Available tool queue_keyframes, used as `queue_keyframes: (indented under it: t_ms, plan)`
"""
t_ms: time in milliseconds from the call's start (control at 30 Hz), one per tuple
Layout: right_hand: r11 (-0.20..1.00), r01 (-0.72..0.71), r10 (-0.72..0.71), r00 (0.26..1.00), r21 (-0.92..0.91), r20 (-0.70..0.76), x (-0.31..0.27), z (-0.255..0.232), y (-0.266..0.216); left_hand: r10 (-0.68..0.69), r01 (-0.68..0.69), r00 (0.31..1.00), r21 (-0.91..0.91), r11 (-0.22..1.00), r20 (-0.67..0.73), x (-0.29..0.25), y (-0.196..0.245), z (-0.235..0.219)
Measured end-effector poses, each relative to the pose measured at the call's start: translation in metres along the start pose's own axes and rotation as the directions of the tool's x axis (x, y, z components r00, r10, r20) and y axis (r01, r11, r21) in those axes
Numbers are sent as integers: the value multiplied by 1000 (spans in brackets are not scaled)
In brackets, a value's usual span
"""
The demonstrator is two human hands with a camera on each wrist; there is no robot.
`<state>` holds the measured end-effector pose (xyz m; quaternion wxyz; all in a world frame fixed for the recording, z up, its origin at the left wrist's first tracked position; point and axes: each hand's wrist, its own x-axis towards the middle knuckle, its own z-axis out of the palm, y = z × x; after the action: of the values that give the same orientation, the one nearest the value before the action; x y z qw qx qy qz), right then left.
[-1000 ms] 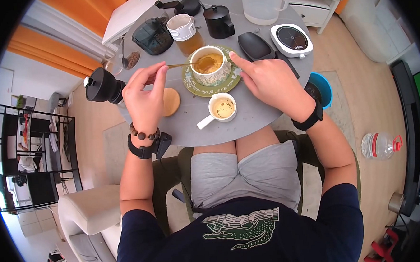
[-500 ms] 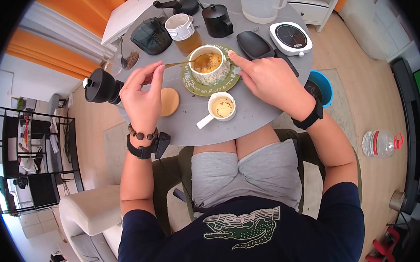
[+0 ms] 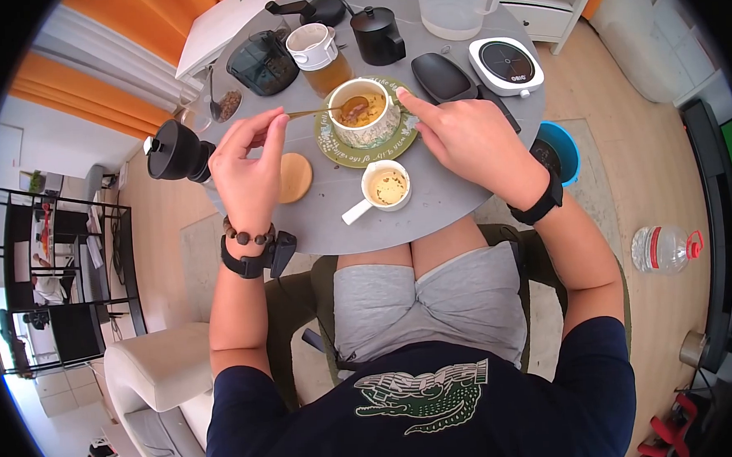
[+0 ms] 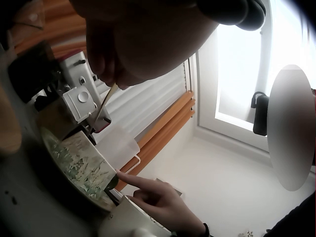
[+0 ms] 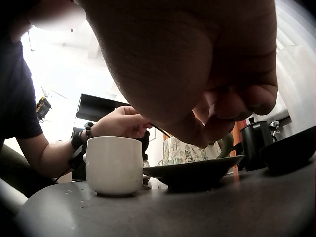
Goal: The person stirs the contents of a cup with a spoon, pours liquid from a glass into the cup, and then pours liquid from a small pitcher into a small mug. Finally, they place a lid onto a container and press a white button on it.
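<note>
My left hand (image 3: 276, 124) pinches the thin handle of a gold spoon (image 3: 314, 112) between thumb and forefinger. The spoon's bowl sits in a patterned cup (image 3: 369, 122) of brownish liquid. The cup stands on a green saucer (image 3: 341, 154). My right hand (image 3: 416, 108) lies at the saucer's right side, with its straight index finger against the rim by the cup and its other fingers tucked under. In the left wrist view the spoon (image 4: 105, 102) slants down from my fingers toward the saucer (image 4: 74, 158). The right wrist view shows the cup (image 5: 183, 150) on the saucer (image 5: 197, 170).
A small white pitcher (image 3: 386, 188) stands in front of the saucer, beside a wooden coaster (image 3: 295, 177). On the round grey table (image 3: 431, 200) are a black grinder (image 3: 176, 151), lidded jar (image 3: 320, 57), black kettle (image 3: 377, 36), black tray (image 3: 445, 77), white scale (image 3: 506, 65) and clear jug (image 3: 458, 4).
The spoon's bowl has shifted inside the cup and now shows above the liquid near the left rim. Both hands have stayed almost where they were.
</note>
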<state>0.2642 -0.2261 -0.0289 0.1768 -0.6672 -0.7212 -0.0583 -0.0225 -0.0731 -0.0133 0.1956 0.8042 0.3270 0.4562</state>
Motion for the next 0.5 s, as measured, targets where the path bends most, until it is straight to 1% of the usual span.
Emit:
queue_keyframes:
  t_ms: [100,167,233,267,300,333,367,467,500]
  plan:
    - [1000,3,-3,1000,2,0,0,0,0,-2,4,1000,-54,999,23,-1,7,4]
    - [1000,1,-1,1000,-1,3,0,1,0,-10,11,1000,-50,999,15,-1,6,4]
    - [996,85,-85,989,1,-122,-1,4,2,-17,18,1000,-48,999,12,-1,4,3]
    - [997,77,-76,990,3,-120,-1,4,3,-13,13,1000,-26,1000,-2,0,2,2]
    - [998,55,-54,995,7,-82,-2,4,3,-6,6,1000,-6,1000,-15,1,0,2]
    - [999,30,-29,999,11,-42,-2,4,3,3,-3,1000,-11,1000,2,1,-2,2]
    - [1000,9,-9,999,13,-36,-2,4,3,4,-4,1000,-20,1000,21,0,-4,2]
    - [999,36,-37,998,-15,-52,-3,6,4,3,-1,1000,-43,999,24,-2,-11,7]
    - [1000,4,-5,999,-17,-44,-4,7,5,5,-4,999,-36,999,35,-3,-14,7]
